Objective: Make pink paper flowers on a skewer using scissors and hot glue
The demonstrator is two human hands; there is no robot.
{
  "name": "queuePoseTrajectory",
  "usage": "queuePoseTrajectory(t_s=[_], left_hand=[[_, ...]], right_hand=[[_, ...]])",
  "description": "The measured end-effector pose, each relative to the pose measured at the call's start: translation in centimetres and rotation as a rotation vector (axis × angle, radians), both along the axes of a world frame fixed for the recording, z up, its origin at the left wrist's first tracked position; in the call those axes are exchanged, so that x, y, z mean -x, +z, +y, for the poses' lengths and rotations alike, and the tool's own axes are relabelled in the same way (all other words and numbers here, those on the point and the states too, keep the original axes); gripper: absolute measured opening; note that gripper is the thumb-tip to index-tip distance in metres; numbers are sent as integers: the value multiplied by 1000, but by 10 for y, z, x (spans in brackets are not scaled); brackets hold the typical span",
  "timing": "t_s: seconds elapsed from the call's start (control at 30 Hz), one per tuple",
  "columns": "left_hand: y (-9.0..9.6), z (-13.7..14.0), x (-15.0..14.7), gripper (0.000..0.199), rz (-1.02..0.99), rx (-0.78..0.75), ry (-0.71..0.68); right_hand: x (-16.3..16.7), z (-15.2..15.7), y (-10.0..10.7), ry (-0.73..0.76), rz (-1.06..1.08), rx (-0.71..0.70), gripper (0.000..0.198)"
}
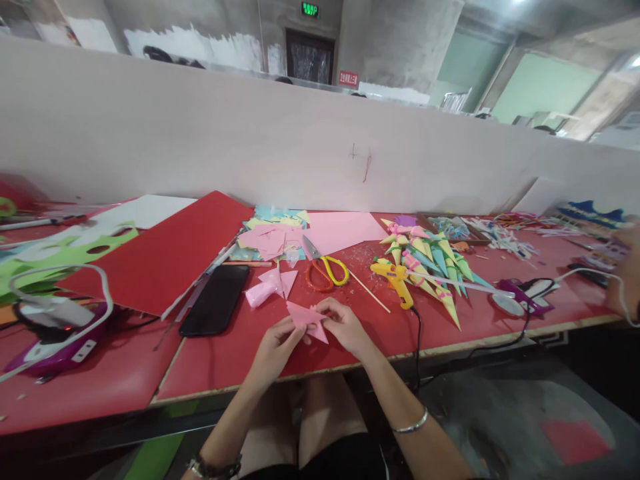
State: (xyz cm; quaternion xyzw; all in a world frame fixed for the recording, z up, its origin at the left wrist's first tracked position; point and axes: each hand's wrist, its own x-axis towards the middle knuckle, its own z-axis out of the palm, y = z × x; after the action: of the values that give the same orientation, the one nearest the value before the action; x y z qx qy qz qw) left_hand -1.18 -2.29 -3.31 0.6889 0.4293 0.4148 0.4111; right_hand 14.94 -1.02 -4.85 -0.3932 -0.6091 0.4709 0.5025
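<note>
Between my two hands, just above the front of the red table, is a folded pink piece of paper (306, 316) with pointed corners. My left hand (281, 339) pinches its left side, and the fingers of my right hand (344, 325) are closed on its right side. Just beyond lie a rolled pink piece (263, 288) and scissors (326, 267) with red and yellow handles. A thin wooden stick (369, 291) rests right of the scissors. Further right lies a yellow glue gun (397, 280) with a glue stick in its back, beside a pile of coloured paper cones (440, 260).
Left of my hands lie a black phone (214, 300), a large red sheet (165, 257) and a purple power strip (65, 350). Pink paper pieces (270, 239) and a pink sheet (345, 229) lie before the white partition (225, 140). Another power strip (525, 298) and a person's arm (625, 273) are at right.
</note>
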Motion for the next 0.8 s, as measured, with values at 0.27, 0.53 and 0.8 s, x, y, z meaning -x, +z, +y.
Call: queuePoseTrajectory(t_s=[0.27, 0.53, 0.8], left_hand=[[-3, 0, -2, 26, -40, 25, 105], [-1, -1, -3, 27, -68, 6, 164], [-4, -3, -6, 33, -95, 90, 110]], right_hand=[[-2, -13, 3, -30, -69, 57, 27], [-14, -9, 1, -230, -326, -22, 23], [-28, 1, 7, -423, -722, -69, 20]])
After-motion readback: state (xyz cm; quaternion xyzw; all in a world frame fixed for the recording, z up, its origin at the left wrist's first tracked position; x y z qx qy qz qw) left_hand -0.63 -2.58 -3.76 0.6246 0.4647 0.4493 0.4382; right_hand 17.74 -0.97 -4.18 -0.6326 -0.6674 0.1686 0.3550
